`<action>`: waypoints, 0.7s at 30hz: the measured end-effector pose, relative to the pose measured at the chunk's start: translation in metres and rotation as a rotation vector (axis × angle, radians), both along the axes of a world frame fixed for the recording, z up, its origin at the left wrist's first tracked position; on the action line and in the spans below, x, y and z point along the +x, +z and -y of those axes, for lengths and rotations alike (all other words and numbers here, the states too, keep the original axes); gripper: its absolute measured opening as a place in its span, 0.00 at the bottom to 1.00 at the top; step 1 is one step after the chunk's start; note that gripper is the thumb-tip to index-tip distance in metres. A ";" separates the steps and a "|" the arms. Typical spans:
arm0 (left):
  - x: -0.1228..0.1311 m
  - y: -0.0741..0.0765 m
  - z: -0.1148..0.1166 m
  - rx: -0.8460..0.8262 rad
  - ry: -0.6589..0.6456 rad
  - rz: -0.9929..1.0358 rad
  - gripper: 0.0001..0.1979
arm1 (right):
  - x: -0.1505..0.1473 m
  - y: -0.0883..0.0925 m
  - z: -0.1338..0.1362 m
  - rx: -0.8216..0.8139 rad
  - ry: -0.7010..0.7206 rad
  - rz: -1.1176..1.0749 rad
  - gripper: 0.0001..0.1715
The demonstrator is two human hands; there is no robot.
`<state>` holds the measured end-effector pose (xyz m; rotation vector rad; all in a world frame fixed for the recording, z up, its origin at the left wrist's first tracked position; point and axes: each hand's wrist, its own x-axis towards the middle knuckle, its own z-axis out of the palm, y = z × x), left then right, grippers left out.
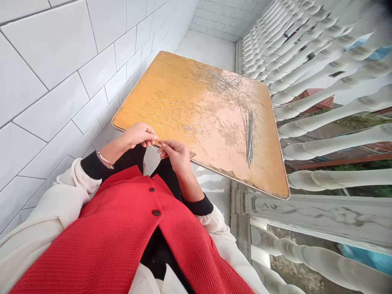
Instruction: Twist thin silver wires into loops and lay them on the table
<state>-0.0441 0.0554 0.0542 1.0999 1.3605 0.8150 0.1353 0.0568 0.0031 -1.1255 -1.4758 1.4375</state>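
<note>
Both hands meet above the near edge of a worn wooden table (pixel 171 77), holding one thin wire ring (pixel 163 131) between them. My left hand (pixel 141 135) pinches it from the left, fingers closed. From the right, my right hand (pixel 174 153) grips it with thumb and fingertips pressed together. Where the fingertips meet, the wire is mostly hidden. Just beyond the hands, many thin wire rings (pixel 167 112) lie spread on the tabletop. A bundle of straight wires (pixel 249 139) rests on the right part of the table, and a loose tangle of wire (pixel 226 81) lies at the far side.
A white tiled wall (pixel 101 69) runs along the left. White balusters (pixel 333 151) line the right side, close to the table's right edge. A small heap of short wire pieces (pixel 187 128) lies among the rings.
</note>
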 end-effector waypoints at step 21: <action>0.000 -0.003 0.007 0.045 -0.004 0.161 0.04 | 0.001 -0.006 0.011 0.159 -0.131 0.111 0.18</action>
